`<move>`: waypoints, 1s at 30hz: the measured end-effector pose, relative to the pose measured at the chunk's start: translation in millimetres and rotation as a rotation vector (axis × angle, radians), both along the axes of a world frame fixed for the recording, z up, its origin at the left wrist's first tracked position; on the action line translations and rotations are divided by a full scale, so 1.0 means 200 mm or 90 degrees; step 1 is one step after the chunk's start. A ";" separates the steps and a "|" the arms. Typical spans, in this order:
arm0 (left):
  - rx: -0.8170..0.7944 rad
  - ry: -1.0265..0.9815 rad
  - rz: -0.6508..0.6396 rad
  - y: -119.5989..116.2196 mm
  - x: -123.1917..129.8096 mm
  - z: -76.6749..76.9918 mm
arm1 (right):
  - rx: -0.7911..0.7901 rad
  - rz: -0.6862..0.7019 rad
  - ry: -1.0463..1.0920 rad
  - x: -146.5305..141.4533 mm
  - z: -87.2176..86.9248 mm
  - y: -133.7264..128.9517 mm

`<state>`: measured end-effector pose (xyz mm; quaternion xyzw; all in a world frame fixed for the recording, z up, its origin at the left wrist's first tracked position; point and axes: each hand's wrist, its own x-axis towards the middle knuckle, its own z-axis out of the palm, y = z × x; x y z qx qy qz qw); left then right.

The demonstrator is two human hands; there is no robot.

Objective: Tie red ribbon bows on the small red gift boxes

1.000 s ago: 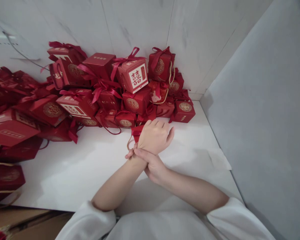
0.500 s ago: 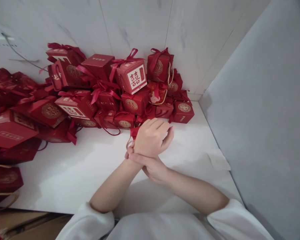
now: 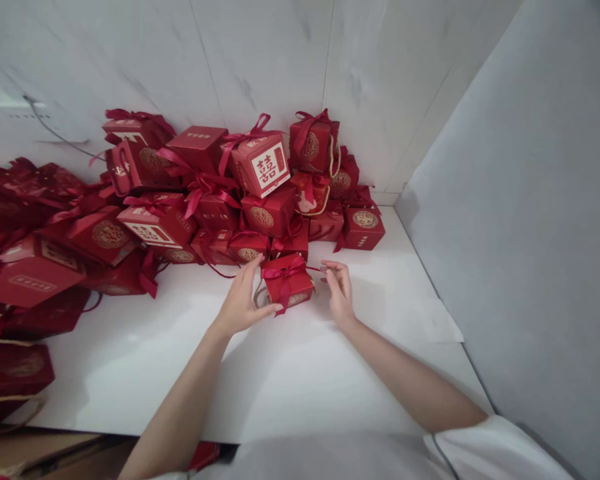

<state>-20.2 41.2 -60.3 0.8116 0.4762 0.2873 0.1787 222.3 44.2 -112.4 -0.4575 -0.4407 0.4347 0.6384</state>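
A small red gift box (image 3: 294, 285) with a ribbon bow on top sits on the white table in front of me. My left hand (image 3: 241, 298) is at its left side with thumb and fingers spread; the thumb reaches the front corner by a hanging ribbon tail, the fingers the back corner. A gold cord handle (image 3: 258, 293) shows between that hand and the box. To the right of the box, my right hand (image 3: 339, 291) pinches the end of a red ribbon (image 3: 314, 269) that runs taut from the bow.
Piled red gift boxes (image 3: 215, 212) with bows and gold emblems stand behind, against the marbled wall (image 3: 260, 60). More boxes (image 3: 35, 273) are heaped at the left. A grey panel (image 3: 520, 220) bounds the white table (image 3: 330, 393) on the right. Brown cardboard (image 3: 65, 453) shows below the front edge.
My hands have come apart; before, the right one was clasped around the left wrist. The left has moved left beside the box, and the right now holds a ribbon end. The view has shifted slightly.
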 end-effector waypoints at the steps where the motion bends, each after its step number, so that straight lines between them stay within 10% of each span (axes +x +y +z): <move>1: -0.033 -0.020 0.004 -0.01 0.01 -0.05 | -0.001 0.021 0.000 -0.02 -0.03 -0.01; 6: -0.134 -0.111 -0.045 0.00 0.03 -0.15 | 0.048 0.124 -0.016 -0.06 -0.03 -0.04; 15: -0.140 -0.164 -0.091 -0.03 0.02 -0.02 | 0.271 0.255 -0.269 0.06 0.00 -0.04; 30: -0.320 -0.245 -0.174 -0.03 0.00 0.00 | 0.226 0.319 -0.244 0.01 -0.04 -0.04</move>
